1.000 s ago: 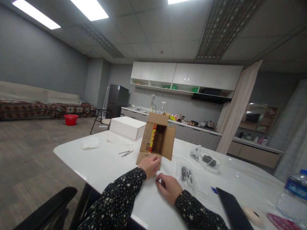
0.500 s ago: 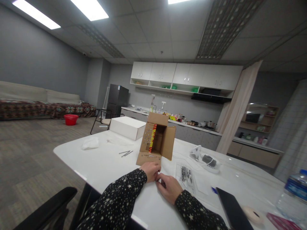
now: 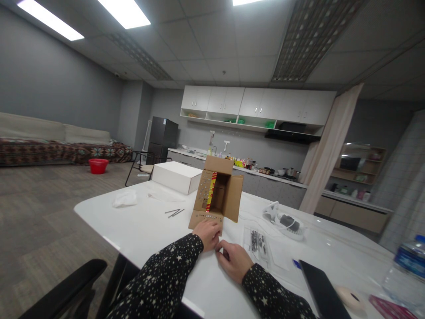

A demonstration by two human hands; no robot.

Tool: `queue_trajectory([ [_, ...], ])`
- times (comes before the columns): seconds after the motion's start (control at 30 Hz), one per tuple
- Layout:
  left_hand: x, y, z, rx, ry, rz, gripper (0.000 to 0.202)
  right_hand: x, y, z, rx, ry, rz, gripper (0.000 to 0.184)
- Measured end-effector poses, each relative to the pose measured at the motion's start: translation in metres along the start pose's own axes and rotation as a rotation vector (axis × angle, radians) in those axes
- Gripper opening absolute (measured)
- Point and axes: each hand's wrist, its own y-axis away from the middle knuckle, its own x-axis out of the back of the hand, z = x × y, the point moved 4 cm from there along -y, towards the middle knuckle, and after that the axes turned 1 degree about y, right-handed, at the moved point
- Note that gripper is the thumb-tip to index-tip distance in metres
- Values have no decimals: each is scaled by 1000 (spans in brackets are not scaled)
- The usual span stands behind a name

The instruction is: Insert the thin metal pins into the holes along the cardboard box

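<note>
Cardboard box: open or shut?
Open: the cardboard box has flaps spread outward, leaving its dark inside visible.

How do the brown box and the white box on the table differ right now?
The brown box stands open with flaps spread, while the white box looks closed. The brown box looks upright, whereas the white box lies long and low. The brown box bears a yellow-and-red strip; the white box's visible sides look plain. Both rest on the table.
</note>
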Motion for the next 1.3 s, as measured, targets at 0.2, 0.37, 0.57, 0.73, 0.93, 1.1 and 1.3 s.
queue_trajectory([
  [0.2,12,1,-7,82,-41,177,18,1,0,-1,-4,-5,-10,15],
  [0.37,8,2,-16,146,-1,258,29,1,0,-2,-11,-3,-6,15],
  [0.57,1,2,-21,214,-32,188,34,1,1,-1,-10,-4,-1,15],
  [0.73,4,2,-19,200,-66,176,32,-1,1,1,-3,-9,2,15],
  [0.93,8,1,-14,201,-118,142,21,-2,1,1,-1,-9,4,15],
  [1.1,8,1,-14,211,-130,138,20,0,1,0,-10,-6,1,15],
  [1.3,11,1,-14,254,-113,127,21,1,0,-1,-1,-10,2,14],
])
